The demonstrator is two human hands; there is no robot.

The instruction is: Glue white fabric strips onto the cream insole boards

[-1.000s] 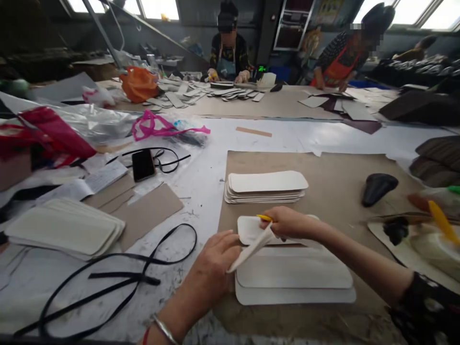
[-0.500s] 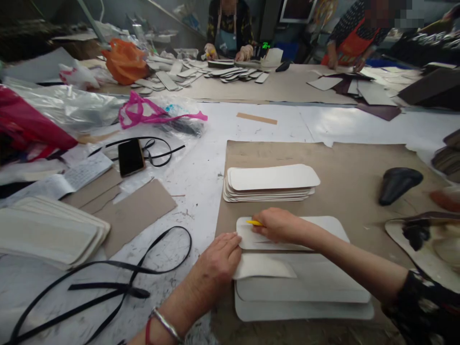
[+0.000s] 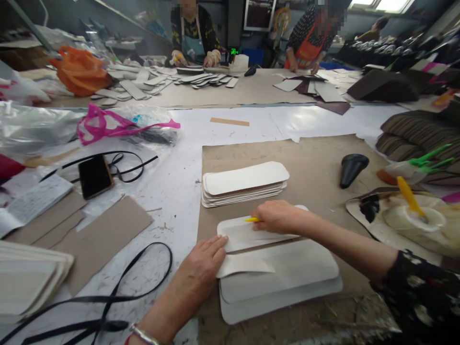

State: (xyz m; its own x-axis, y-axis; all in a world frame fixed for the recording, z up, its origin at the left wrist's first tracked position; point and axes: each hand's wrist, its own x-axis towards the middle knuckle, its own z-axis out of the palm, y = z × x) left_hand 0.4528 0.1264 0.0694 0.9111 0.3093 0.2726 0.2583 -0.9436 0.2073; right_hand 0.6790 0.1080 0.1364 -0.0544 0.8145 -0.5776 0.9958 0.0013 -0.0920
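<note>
A long white panel with rounded corners lies in front of me. My left hand is laid flat at its left end, fingertips on the edge. My right hand is closed round a slim yellow tool above the panel; only a pointed tip shows, the rest hidden in the fist. Just nearer lie overlapping larger pale panels, with a narrow curled white flap beside my left fingers. Beyond the hands sits a stack of white panels.
Right of the work stand a black tapered object and a glue-stained pot with a yellow-handled brush. A phone, black straps and cardboard lie left. Two people work at the far table.
The view has swung right, so things appear further left. My right hand has moved right along the panel with the yellow tool. My left hand keeps its place at the panel's end.
</note>
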